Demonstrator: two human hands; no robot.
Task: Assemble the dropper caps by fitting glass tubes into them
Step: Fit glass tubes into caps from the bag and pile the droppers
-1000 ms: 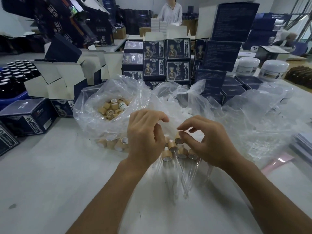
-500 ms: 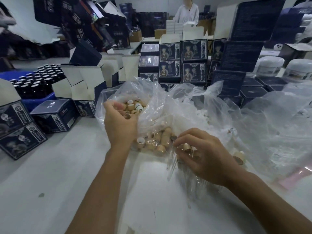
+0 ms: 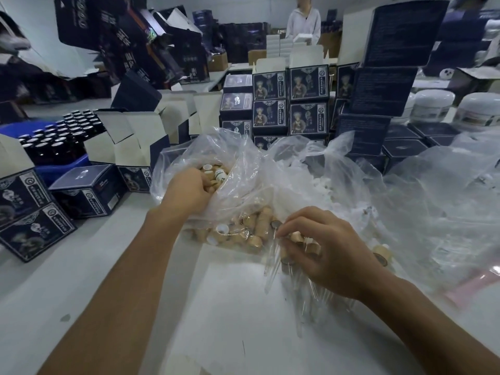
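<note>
We log two hands on our pale surface (image 3: 81,288). Our left hand (image 3: 186,192) reaches into one crinkled clear plastic bag (image 3: 243,169) of tan, cylindrical dropper caps (image 3: 238,231), too many to count; its fingers curl among the caps, and we cannot tell what they grip. Our right hand (image 3: 332,255) clutches a bundle of assembled droppers (image 3: 300,239), roughly four caps showing, their thin glass tubes (image 3: 270,266) slanting down towards the surface.
</note>
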